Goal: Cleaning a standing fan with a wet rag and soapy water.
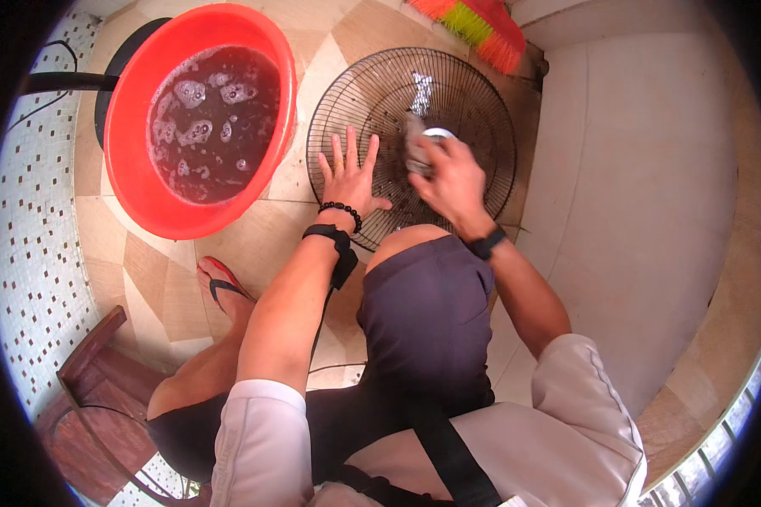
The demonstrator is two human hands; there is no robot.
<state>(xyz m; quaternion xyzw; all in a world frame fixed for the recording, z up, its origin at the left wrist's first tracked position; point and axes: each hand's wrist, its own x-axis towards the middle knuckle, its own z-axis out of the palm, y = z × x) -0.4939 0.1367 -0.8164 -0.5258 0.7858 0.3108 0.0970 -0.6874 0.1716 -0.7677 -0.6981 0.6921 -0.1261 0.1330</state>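
A round black wire fan guard [475, 89] lies flat on the tiled floor before me. My left hand [350, 177] rests palm down on its left side, fingers spread, holding nothing. Over the middle of the guard, my right hand [453, 180] grips a small grey and white object [416, 142]. Motion blur and the fingers hide its exact kind; it may be a scrubbing brush. Bright, wet-looking reflections show through the wires near the top. My bare knee is close to the guard's lower edge.
A red plastic basin [193, 218] of dark, foamy water [215, 152] stands left, before a black round base [113, 79]. Bristles of a red, orange and yellow-green broom [475, 28] reach in above. A pale wall [634, 158] rises right; a dark red wooden stool [101, 393] sits lower left.
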